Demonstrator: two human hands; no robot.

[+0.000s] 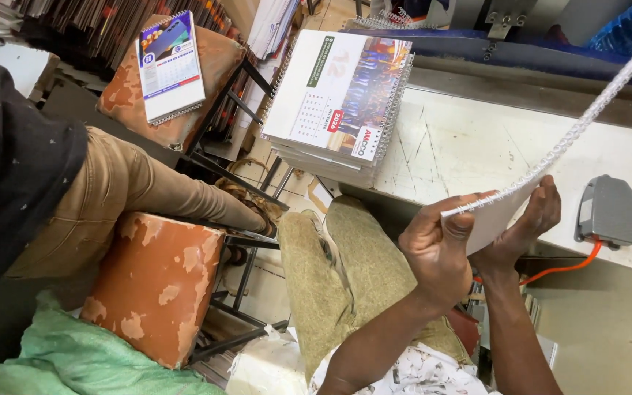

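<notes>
My left hand and my right hand together hold a small stack of white sheets in front of me. A long white wire binding strip runs along the top edge of the sheets and reaches up to the right, past the frame's edge. My left thumb presses at the strip's near end, while my right hand's fingers wrap the sheets from behind. A pile of spiral-bound calendars lies on the corner of the scratched white worktable, apart from both hands.
A grey pedal-like device with an orange cable sits on the table at right. Another person in tan trousers sits at left by a worn orange stool. One calendar lies on a cushioned chair. Green cloth lies below.
</notes>
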